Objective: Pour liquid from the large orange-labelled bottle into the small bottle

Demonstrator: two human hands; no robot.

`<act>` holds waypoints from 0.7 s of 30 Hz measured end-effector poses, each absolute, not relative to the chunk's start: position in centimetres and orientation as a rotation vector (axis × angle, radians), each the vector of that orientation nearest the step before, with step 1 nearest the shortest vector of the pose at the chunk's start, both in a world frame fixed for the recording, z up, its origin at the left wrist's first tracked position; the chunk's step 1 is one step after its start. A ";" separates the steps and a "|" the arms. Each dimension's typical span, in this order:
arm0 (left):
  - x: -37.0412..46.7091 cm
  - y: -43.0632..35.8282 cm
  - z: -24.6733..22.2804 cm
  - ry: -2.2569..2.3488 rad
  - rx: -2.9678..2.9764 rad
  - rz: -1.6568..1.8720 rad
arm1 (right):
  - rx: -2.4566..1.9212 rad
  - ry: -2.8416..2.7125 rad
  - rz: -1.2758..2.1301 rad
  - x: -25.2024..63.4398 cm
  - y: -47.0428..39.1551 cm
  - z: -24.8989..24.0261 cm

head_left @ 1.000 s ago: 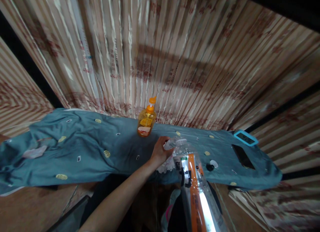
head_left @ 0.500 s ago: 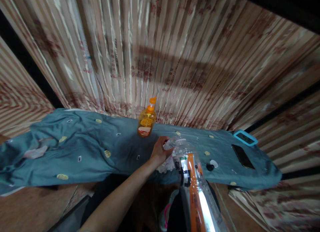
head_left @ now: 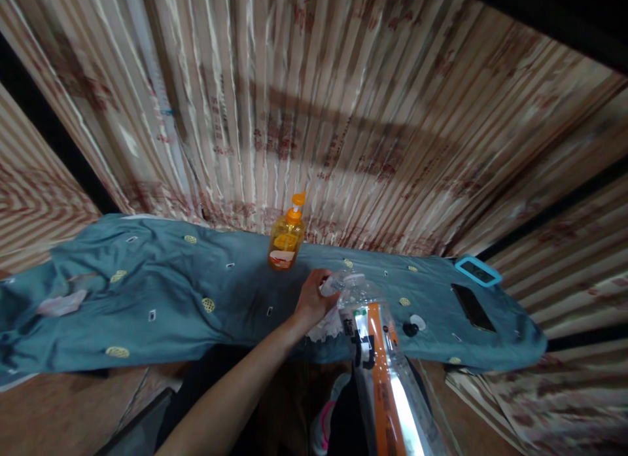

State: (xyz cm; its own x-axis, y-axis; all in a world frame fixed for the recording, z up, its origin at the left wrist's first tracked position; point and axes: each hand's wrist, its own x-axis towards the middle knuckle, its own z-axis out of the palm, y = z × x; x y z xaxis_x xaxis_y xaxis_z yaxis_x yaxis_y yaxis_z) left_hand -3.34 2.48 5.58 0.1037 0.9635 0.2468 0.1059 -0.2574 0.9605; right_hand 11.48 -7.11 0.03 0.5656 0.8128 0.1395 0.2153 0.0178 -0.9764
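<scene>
My left hand (head_left: 313, 300) is closed around a small clear plastic container (head_left: 332, 286), partly covered by my fingers; its exact kind is hard to tell. Right beside it is the mouth of a large clear plastic bottle (head_left: 375, 364) with an orange and silver label. That bottle slants from the lower right edge up toward my left hand. I cannot see my right hand; the bottle runs out of the picture at the bottom. Crumpled white tissue-like material (head_left: 328, 325) lies under my left hand. Behind it stands an orange pump bottle (head_left: 286, 246) of yellow liquid.
A teal patterned cloth (head_left: 176, 279) covers the long narrow surface. To the right lie a black cap (head_left: 410, 329), a white disc (head_left: 418, 321), a dark phone (head_left: 473, 307) and a blue-framed digital clock (head_left: 478, 271). A striped curtain (head_left: 314, 129) hangs behind.
The view has shifted very slightly, moving the cloth and its items a little to the left. My left hand and the large bottle keep their positions against each other.
</scene>
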 end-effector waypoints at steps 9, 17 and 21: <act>-3.4 2.4 5.7 1.091 1.528 1.259 | -1.588 -0.832 0.581 11.3 -9.3 1.4; -3.3 2.5 5.7 1.081 1.537 1.269 | -1.589 -0.720 0.584 10.0 -4.9 1.4; -3.3 2.5 5.5 1.067 1.539 1.278 | -1.538 -0.746 0.625 9.8 -8.8 2.8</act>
State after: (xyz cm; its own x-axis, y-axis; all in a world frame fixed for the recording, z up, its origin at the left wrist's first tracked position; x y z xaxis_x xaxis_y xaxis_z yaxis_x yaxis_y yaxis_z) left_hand -3.26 2.51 5.45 0.1146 0.9568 0.2671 0.0924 -0.2780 0.9561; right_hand 9.77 -8.76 2.85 0.6437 0.7645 0.0355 0.0992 -0.0374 -0.9944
